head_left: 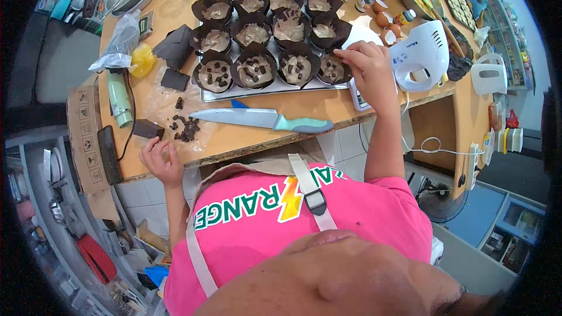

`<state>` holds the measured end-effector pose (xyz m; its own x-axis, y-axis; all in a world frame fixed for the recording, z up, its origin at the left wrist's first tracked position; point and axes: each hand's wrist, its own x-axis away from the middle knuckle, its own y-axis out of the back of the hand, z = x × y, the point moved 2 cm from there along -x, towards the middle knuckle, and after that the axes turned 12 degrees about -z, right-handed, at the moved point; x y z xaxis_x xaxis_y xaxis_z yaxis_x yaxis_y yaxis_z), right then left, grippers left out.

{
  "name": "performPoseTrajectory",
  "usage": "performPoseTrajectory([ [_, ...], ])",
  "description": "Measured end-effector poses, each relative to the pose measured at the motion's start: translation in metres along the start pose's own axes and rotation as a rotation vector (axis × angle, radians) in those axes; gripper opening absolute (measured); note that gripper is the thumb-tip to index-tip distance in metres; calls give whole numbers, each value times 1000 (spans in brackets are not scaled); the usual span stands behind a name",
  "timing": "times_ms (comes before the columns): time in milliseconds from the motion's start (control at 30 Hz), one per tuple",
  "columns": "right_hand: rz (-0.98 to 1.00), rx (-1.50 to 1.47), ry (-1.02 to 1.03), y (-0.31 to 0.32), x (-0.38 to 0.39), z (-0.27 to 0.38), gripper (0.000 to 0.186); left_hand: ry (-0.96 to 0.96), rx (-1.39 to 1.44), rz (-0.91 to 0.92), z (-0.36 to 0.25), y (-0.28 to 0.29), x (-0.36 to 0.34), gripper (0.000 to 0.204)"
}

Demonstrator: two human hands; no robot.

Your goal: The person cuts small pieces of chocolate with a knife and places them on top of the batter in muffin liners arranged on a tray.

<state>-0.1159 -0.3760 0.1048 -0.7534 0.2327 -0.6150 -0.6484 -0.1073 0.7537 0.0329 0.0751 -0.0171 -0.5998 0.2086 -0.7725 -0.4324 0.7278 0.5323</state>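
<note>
My right hand (367,69) is over the right end of the front row, its fingertips pinched together at the rim of a batter-filled cup (332,69) topped with dark chunks. Whatever the pinch holds is too small to make out. At the table's front edge on the left, my left hand (162,161) has its fingers loosely bent and apart, holding nothing visible. Just beyond it are a dark chocolate block (148,129) and a pile of chopped chocolate pieces (186,129). Dark paper cups of brown batter fill a metal tray (275,89); the front-row ones carry chocolate chunks.
A large knife (263,120) with a green handle lies between tray and table edge. To the right stand a white hand mixer (418,55), a white scale (358,98) and cracked eggshells (384,19). Dark paper liners (174,47) and a green cylinder (119,98) are at left.
</note>
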Motion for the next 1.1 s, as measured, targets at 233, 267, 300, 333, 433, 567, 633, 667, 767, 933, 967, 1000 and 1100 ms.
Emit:
performPoseTrajectory([
  [233,34,50,-32,2,2,-4,16,-4,0,-5,-1,-1,-1,15],
  [267,64,61,-42,4,2,-4,16,-7,2,-8,-2,-1,-2,15],
  [300,94,71,-50,5,3,-3,16,-6,1,-9,-2,-1,-2,15],
  [333,94,71,-49,6,2,-2,16,8,9,-2,-3,-1,-2,15],
  [433,72,153,-24,9,1,2,13,21,22,0,-2,-1,-2,15],
  [567,61,158,-48,9,0,7,18,24,25,-20,0,2,-1,16],
  [633,73,143,-36,6,-6,16,19,32,18,-16,-1,8,0,14],
  [667,1,106,-12,7,-9,21,19,34,24,-10,-2,11,-1,13],
  [767,-119,-40,95,3,-24,58,18,4,-1,-12,-2,6,-5,15],
  [933,225,-549,213,-45,-22,154,22,55,-2,-25,-6,3,-7,19],
  [967,336,-592,266,-59,-22,173,24,50,20,-49,-7,4,-8,20],
  [1000,395,-579,342,-75,-20,188,27,53,20,-64,-6,7,-8,20],
  [1100,467,-558,484,-118,-10,221,32,101,80,-95,-5,11,-6,17],
])
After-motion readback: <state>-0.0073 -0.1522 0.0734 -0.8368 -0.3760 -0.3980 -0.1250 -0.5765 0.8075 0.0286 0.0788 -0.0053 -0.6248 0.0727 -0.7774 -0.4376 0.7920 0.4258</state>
